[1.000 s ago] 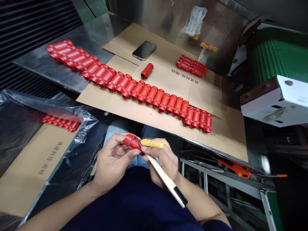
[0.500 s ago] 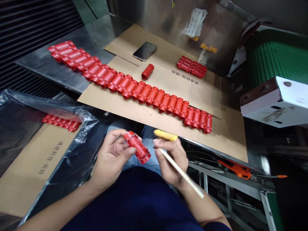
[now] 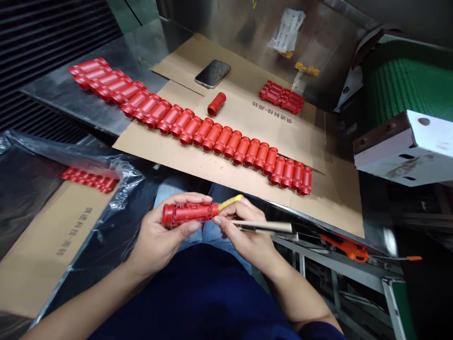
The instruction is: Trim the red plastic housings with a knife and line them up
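My left hand (image 3: 155,236) is closed around a red plastic cylindrical part (image 3: 193,213), held level above my lap. Its open, recessed side faces up, with a thin dark outline along the edge. My right hand (image 3: 247,231) is closed on a slim pale stick (image 3: 272,227) that points right. A yellow piece (image 3: 231,202) shows by the right index finger; whether it is held or worn I cannot tell. The right fingertips meet the right end of the red part. Beyond both hands, a long row of similar red cylinders (image 3: 212,137) lies on cardboard (image 3: 170,158).
A phone (image 3: 213,74), a lone red cylinder (image 3: 216,104) and red half-shells (image 3: 282,97) lie farther back. Small yellow parts (image 3: 307,69) sit near a plastic bag (image 3: 288,30). At left, a plastic-lined box (image 3: 46,255) holds more red parts. A white bracket (image 3: 406,151) juts in at right.
The red part has turned from slanting to nearly level. My right hand has moved left against its end, and the pale stick has swung from slanting down to nearly horizontal.
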`<state>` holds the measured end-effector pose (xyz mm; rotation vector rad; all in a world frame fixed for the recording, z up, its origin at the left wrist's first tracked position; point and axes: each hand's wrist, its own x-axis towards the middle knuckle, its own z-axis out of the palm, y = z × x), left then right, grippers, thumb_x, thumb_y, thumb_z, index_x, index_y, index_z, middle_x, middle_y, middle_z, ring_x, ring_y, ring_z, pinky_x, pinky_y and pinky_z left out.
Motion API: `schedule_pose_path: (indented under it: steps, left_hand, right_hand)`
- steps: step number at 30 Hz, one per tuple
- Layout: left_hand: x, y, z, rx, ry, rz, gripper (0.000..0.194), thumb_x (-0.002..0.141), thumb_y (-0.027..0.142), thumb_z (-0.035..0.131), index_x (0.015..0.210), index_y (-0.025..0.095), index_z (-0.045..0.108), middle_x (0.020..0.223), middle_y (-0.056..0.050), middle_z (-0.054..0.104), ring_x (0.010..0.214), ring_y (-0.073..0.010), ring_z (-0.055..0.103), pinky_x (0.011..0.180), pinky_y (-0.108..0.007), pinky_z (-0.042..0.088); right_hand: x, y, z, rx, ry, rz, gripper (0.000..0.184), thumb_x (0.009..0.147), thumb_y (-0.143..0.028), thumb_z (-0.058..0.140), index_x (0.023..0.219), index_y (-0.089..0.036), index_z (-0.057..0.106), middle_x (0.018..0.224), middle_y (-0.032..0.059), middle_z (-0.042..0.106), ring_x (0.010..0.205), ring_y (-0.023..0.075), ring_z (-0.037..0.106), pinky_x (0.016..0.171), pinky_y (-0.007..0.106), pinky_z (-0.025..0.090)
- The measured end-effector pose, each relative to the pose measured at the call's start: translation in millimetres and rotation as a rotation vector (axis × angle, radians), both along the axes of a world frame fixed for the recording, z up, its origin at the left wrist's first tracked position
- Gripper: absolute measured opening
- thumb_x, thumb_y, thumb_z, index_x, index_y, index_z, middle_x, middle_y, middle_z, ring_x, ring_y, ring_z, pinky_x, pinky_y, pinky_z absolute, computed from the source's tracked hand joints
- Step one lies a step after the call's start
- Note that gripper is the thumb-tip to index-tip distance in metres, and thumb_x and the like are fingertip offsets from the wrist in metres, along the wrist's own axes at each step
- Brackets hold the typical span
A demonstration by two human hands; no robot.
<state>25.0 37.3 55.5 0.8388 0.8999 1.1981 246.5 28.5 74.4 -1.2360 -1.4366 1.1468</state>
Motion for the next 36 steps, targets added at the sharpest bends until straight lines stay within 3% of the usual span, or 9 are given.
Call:
schedule_pose_path:
  steps: [1,3,6,12,22,27,30,33,36]
  left_hand:
    - [2,1,1.4,-0.023,-0.008,0.057,0.034,0.087,0.024,0.102,0.118,0.027,0.089,0.125,-0.012,0.088,0.115,-0.0269,0.083,0.102,-0.035,0.069]
    - [6,3,5.1,-0.088,-0.065,0.108,0.028,0.09,0.019,0.099,0.114,0.025,0.086,0.118,-0.01,0.088,0.102,-0.0213,0.083,0.087,-0.027,0.069]
    - [9,4,10.0,-0.134,-0.09,0.094,0.027,0.089,0.018,0.098,0.111,0.021,0.084,0.116,-0.011,0.087,0.086,-0.0156,0.077,0.067,-0.018,0.062]
    - [9,3,12.6,-0.08,-0.053,0.084,0.024,0.088,0.019,0.099,0.108,0.021,0.085,0.113,-0.009,0.081,0.077,-0.0122,0.069,0.063,-0.018,0.058]
    - [6,2,8.3,-0.038,-0.02,0.063,0.024,0.091,0.019,0.096,0.112,0.024,0.084,0.117,-0.009,0.079,0.09,-0.0171,0.074,0.063,-0.018,0.059]
    - [9,-1,8.5,0.019,-0.002,0.119,0.023,0.092,0.016,0.094,0.11,0.024,0.083,0.114,-0.007,0.079,0.106,-0.0203,0.076,0.085,-0.023,0.065]
    - [11,-1,8.4,0.05,0.034,0.144,0.023,0.09,0.016,0.096,0.108,0.025,0.084,0.114,-0.007,0.08,0.112,-0.0226,0.076,0.095,-0.027,0.065]
    - [9,2,8.4,-0.029,0.015,0.109,0.024,0.09,0.021,0.098,0.111,0.024,0.085,0.113,-0.006,0.081,0.086,-0.0152,0.073,0.073,-0.021,0.06]
    - [6,7,9.0,-0.204,-0.084,0.003,0.016,0.095,0.03,0.095,0.097,0.018,0.084,0.089,-0.004,0.076,0.061,-0.0082,0.058,0.059,-0.02,0.052]
  right_hand:
    - [1,-2,1.6,0.167,-0.091,-0.027,0.008,0.106,-0.029,0.083,0.105,-0.02,0.083,0.097,0.0078,0.082,0.086,0.0206,0.082,0.075,0.032,0.072]
    - [5,-5,4.8,0.418,-0.179,-0.037,0.024,0.106,-0.013,0.079,0.129,-0.021,0.082,0.119,0.0138,0.085,0.113,0.027,0.084,0.095,0.041,0.075]
    - [8,-7,5.5,0.568,-0.16,0.023,0.041,0.108,-0.009,0.075,0.147,-0.02,0.076,0.136,0.0172,0.083,0.119,0.027,0.085,0.098,0.04,0.076]
    - [4,-8,-2.1,0.577,-0.133,0.037,0.037,0.108,-0.012,0.079,0.143,-0.021,0.081,0.127,0.0157,0.084,0.11,0.0259,0.086,0.095,0.04,0.076]
    - [3,-6,-2.1,0.584,-0.127,0.036,0.034,0.108,-0.013,0.078,0.142,-0.02,0.081,0.122,0.0155,0.085,0.104,0.0251,0.086,0.09,0.039,0.076]
    - [-1,-10,-0.8,0.555,-0.144,-0.022,0.028,0.11,-0.015,0.075,0.137,-0.022,0.081,0.124,0.0142,0.086,0.11,0.0262,0.086,0.092,0.04,0.076]
    - [2,-9,-3.0,0.481,-0.135,0.022,0.021,0.112,-0.02,0.074,0.133,-0.021,0.078,0.121,0.0128,0.086,0.111,0.0255,0.086,0.096,0.039,0.075]
    - [9,-3,-5.5,0.541,-0.206,0.122,0.023,0.112,-0.017,0.072,0.135,-0.019,0.074,0.117,0.0131,0.086,0.107,0.0254,0.085,0.095,0.04,0.074]
    - [15,1,-4.1,0.679,-0.382,0.226,0.032,0.113,-0.012,0.067,0.145,-0.017,0.071,0.113,0.0117,0.086,0.101,0.0253,0.083,0.092,0.041,0.074]
